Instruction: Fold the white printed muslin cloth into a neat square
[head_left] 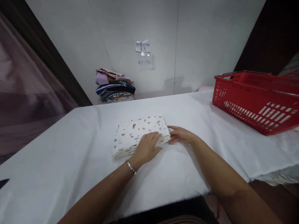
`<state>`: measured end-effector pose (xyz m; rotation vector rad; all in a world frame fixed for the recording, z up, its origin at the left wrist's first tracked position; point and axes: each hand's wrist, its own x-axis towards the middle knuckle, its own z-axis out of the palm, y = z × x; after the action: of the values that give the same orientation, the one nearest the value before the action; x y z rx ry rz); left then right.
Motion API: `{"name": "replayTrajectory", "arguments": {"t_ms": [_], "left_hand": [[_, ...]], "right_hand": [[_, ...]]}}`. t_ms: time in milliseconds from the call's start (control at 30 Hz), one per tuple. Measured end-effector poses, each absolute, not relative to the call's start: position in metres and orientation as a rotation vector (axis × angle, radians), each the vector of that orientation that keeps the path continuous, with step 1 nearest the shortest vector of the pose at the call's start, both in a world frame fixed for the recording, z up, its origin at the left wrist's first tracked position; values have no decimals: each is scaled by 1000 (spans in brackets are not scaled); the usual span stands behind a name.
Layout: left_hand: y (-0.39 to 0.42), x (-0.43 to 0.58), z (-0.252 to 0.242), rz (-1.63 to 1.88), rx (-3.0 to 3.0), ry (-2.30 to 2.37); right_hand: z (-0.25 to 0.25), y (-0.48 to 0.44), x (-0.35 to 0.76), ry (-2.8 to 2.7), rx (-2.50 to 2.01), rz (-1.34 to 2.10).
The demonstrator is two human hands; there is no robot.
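Note:
A folded white cloth with small printed figures lies flat in several layers on the white-covered table. My left hand, with a bracelet at the wrist, rests on the cloth's near edge, its fingers on top and spread slightly, the thumb apart. At the cloth's right edge is my right hand, fingers apart and touching the side of the layers; its fingertips are partly hidden against the cloth.
A red plastic basket stands on the table at the right. Behind the table's far edge is a stack of folded fabrics. Two paper labels hang on the pale wall. Pinkish sheer material is at the left.

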<state>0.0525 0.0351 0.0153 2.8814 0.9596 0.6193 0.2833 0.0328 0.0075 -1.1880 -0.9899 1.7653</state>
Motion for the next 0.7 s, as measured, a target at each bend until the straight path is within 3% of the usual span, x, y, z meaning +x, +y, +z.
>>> {"name": "replayTrajectory", "arguments": {"t_ms": [700], "left_hand": [[28, 87, -3, 650, 2848, 1184]], "right_hand": [[6, 31, 279, -1075, -1165, 1745]]}}
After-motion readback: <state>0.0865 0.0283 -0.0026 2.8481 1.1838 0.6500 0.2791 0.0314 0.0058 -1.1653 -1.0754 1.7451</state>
